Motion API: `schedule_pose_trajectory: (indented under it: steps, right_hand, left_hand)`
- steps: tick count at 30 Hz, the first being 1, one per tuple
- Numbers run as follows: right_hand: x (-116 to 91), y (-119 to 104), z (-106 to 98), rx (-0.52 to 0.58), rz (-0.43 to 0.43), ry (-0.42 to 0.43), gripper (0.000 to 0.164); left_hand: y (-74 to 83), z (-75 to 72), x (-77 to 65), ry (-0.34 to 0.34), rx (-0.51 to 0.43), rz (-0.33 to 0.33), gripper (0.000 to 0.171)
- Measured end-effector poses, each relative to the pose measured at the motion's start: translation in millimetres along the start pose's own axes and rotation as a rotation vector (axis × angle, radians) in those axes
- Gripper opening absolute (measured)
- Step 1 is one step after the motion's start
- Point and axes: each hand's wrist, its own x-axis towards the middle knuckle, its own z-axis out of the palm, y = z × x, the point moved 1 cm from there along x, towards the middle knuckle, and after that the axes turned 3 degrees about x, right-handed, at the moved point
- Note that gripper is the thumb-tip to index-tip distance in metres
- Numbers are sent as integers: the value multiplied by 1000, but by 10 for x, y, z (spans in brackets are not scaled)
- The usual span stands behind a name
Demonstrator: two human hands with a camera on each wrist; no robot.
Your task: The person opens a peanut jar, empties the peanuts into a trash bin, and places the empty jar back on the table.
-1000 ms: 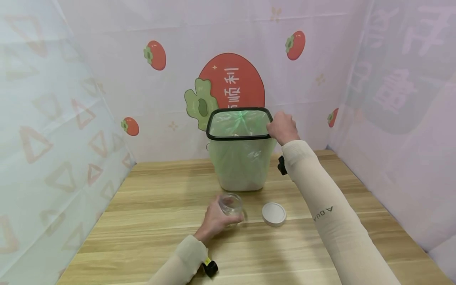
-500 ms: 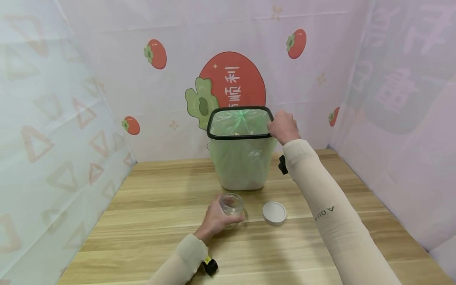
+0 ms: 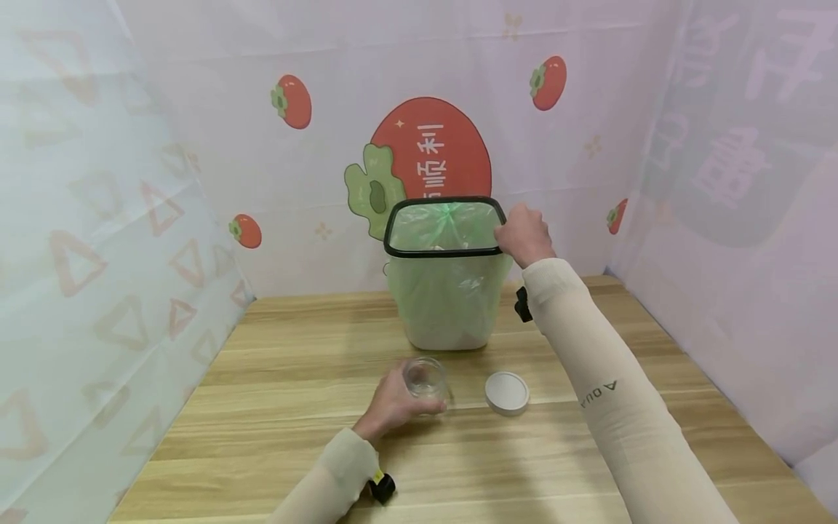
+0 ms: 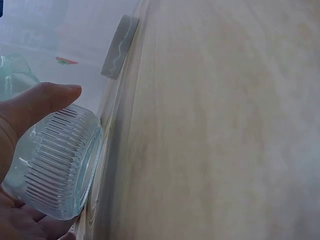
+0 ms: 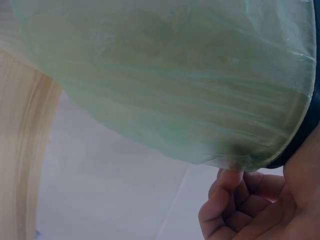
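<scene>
In the head view, my left hand (image 3: 397, 402) holds a clear glass jar (image 3: 424, 376) upright on the wooden table, in front of the bin. Thumb and fingers lie round its sides; the left wrist view shows the jar's ribbed glass wall (image 4: 60, 160). Its mouth is uncovered. To its right a round white lid (image 3: 507, 393) lies flat on the wood. A white bin (image 3: 441, 313) with a black rim stands behind, lined with a translucent green bag (image 5: 150, 90). My right hand (image 3: 524, 234) grips the rim's right side, fingers curled at the bag's edge.
The wooden table (image 3: 288, 378) reaches to a printed fabric backdrop (image 3: 314, 175) behind the bin. More fabric hangs on the left and right. The right forearm crosses above the table's right side.
The head view has shifted very slightly. Both hands keep their holds on the jar and the bin's rim.
</scene>
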Motion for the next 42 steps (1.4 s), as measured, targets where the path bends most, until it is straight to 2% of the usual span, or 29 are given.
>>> schedule_pose_trajectory:
  steps: [5,17,23,29,33,38,42]
  right_hand:
    - [-11,15,-5,9,1,0,29]
    - [-10,4,15,21,-6,-5,34]
    - [9,20,20,10,0,-4,33]
    - [18,7,-2,7,3,1,33]
    - [22,-1,-6,3,7,-7,32]
    - [24,-1,-17,-25,-16,-1,31]
    - [20,4,-29,-45,-46,3,29]
  left_hand:
    - [-8,-8,-15,-16,11,-10,87]
    - [-12,37,-25,-56,-60,-10,91]
    - [-7,85,-30,-70,-39,-9,96]
    - [29,84,-31,-56,-24,-24,106]
    - [41,59,-38,-56,-18,8,111]
    - [32,37,-51,-71,-1,62,105]
    - [41,10,-72,-81,22,53,103]
